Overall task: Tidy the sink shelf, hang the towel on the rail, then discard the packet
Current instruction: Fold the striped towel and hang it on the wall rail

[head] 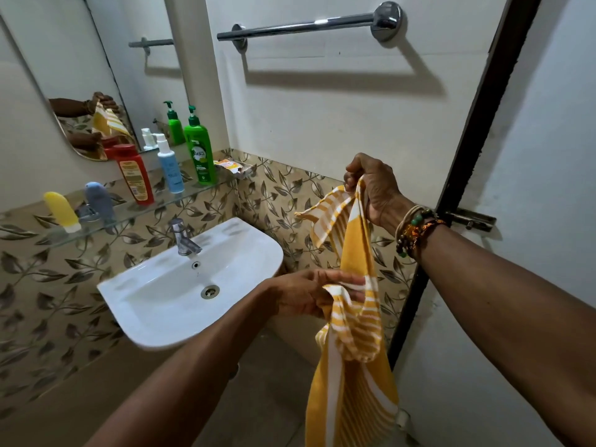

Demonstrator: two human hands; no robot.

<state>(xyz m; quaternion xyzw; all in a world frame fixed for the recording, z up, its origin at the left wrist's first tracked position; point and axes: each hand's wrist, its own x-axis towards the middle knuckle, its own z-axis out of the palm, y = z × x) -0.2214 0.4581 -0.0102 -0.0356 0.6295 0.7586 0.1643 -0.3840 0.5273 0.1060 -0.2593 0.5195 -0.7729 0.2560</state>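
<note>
A yellow and white striped towel (353,333) hangs in front of me, right of the sink. My right hand (371,185) pinches its top edge, raised below the chrome towel rail (300,27), which is bare. My left hand (309,295) holds the towel lower down, fingers around a fold. On the glass shelf (154,204) stand a green pump bottle (200,150), a blue spray bottle (169,166), a red bottle (135,174), a grey tube (100,200) and a yellow tube (63,211). An orange packet (229,165) lies at the shelf's right end.
The white sink (232,253) with its tap (183,237) sits below the shelf. A mirror (80,75) hangs on the left wall. A dark door frame (477,130) with a latch (471,219) stands at the right.
</note>
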